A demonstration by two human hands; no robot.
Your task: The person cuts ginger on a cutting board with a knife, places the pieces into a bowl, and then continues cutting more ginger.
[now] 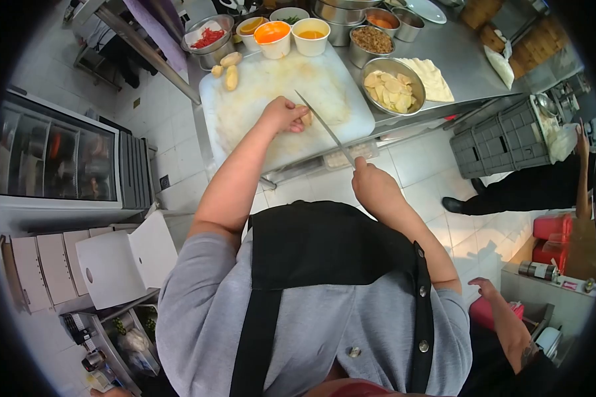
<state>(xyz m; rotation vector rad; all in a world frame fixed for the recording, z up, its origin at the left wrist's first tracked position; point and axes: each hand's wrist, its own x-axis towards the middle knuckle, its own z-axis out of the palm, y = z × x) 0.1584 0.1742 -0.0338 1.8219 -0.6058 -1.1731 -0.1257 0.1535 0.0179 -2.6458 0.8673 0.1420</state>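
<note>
Stainless counter point(467, 69) in a tiled kitchen, bearing a white cutting board point(341, 76) in front of the person. We note the right hand point(377, 188) closed around the handle of a knife point(324, 127), its blade slanting over the board, tip pointing away. We find the left hand point(283, 117) with fingers curled, gripping a pale piece point(307, 119), presumably to steady it. That piece sits at the fingertips, on the side nearer the blade; whether blade and piece touch, we cannot tell. Three pale lumps point(231, 78) lie toward the board's far left corner, apparently within easy reach. We record a metal bowl point(420, 91) of pale slices point(389, 91) beside the board's right edge, likely for convenience. Cups point(275, 50) stand along the far edge, seemingly out of the knife's way.
</note>
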